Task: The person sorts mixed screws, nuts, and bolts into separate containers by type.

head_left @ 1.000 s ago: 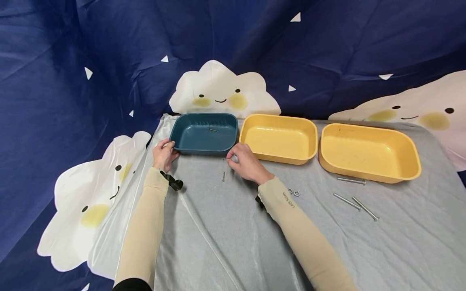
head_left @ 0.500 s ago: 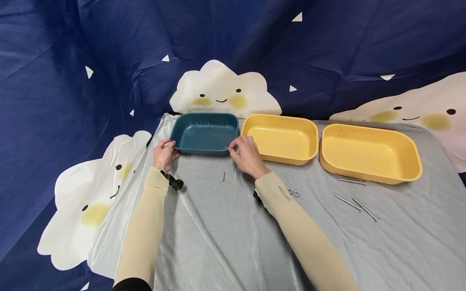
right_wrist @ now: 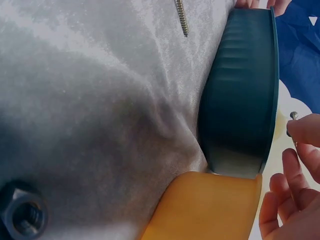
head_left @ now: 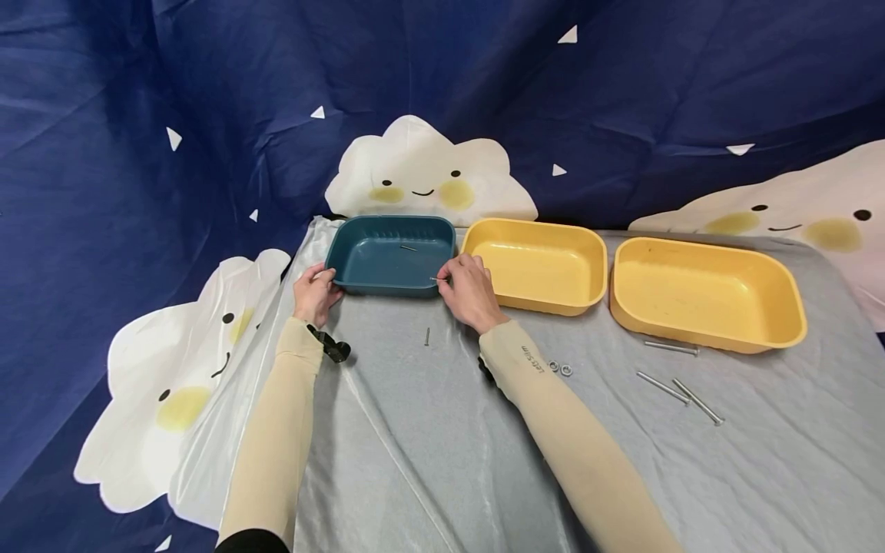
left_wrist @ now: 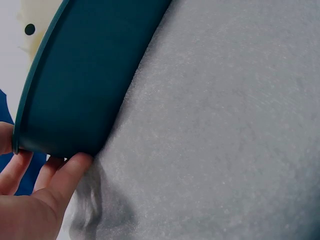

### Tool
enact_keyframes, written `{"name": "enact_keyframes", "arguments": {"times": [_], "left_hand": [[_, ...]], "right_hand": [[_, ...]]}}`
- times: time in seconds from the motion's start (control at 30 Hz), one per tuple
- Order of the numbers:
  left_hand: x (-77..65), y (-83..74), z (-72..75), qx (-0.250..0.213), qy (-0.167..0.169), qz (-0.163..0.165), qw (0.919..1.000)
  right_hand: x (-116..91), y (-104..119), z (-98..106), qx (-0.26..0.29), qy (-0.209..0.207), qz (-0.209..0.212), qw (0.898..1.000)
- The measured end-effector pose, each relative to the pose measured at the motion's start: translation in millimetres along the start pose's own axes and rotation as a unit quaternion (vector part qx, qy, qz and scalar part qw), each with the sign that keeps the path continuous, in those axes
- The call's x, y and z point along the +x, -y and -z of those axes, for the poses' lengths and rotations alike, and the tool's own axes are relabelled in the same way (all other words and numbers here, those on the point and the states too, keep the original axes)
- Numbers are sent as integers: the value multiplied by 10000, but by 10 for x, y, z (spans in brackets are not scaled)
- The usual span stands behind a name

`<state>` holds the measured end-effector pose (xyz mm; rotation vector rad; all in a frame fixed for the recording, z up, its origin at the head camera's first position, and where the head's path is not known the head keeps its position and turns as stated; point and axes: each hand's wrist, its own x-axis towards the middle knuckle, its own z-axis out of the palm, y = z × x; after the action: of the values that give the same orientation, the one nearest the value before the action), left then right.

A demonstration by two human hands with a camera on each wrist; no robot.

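My left hand [head_left: 315, 294] grips the left front corner of a dark teal plastic bin [head_left: 390, 290], with one digit at the rim and other fingers against its outer wall [left_wrist: 80, 85]. Over that bin's right front corner, my right hand [head_left: 469, 288] pinches a small screw [head_left: 435, 279] between thumb and fingertips; its head [right_wrist: 293, 115] shows in the right wrist view. Inside the teal bin lies another screw [head_left: 409, 248]. A third screw [head_left: 427, 336], with visible threads in the right wrist view, lies on the grey cloth in front of the bin.
Two yellow bins, a middle one [head_left: 532, 300] and a right one [head_left: 705, 336], stand in a row right of the teal bin. Three long bolts [head_left: 697, 401] lie before the right one. Two nuts [head_left: 566, 370] lie beside my right forearm. A blue cloud-print cloth [head_left: 608, 92] hangs behind.
My right hand has lifted the pinched screw from the cloth in front of the teal bin up and back to over its rim. The left hand stays at the bin's corner.
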<state>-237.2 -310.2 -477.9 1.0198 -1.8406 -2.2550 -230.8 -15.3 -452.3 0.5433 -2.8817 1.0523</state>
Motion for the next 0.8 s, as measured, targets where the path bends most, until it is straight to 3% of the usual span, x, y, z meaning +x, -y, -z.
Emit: {"name": "enact_keyframes", "arguments": {"times": [0.8], "left_hand": [[4,15,-3,113,-67,-106,9999]], "right_hand": [[58,46,-38,-110,7,57,9999]]}}
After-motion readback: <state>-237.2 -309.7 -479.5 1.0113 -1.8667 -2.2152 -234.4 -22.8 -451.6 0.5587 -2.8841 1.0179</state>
